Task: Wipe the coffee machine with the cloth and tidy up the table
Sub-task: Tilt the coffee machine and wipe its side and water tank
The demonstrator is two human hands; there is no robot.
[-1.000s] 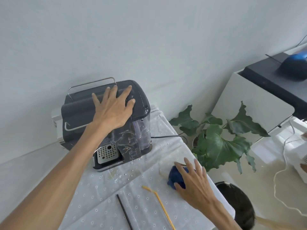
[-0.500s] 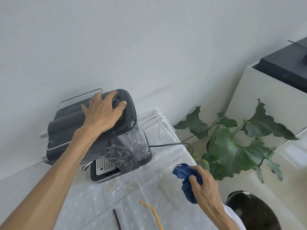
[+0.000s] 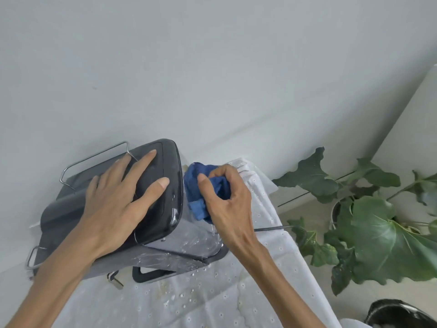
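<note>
A black coffee machine (image 3: 169,204) with a clear water tank stands at the back of a table under a white eyelet tablecloth (image 3: 208,299). My left hand (image 3: 118,197) rests flat on the machine's top, fingers spread. My right hand (image 3: 227,197) grips a bunched blue cloth (image 3: 197,185) and holds it against the machine's right side, near the top of the tank. Water drops and streaks show on the tank and on the tablecloth in front.
A grey wall rises right behind the machine. The machine's black cable (image 3: 272,228) runs off the table's right edge. A leafy potted plant (image 3: 378,235) stands on the floor to the right, beside a white cabinet (image 3: 416,129). A black bin (image 3: 402,313) sits at the bottom right.
My right hand picked the blue cloth up from the table and carried it to the machine's right side. The camera moved closer; the straws at the front dropped out of view.
</note>
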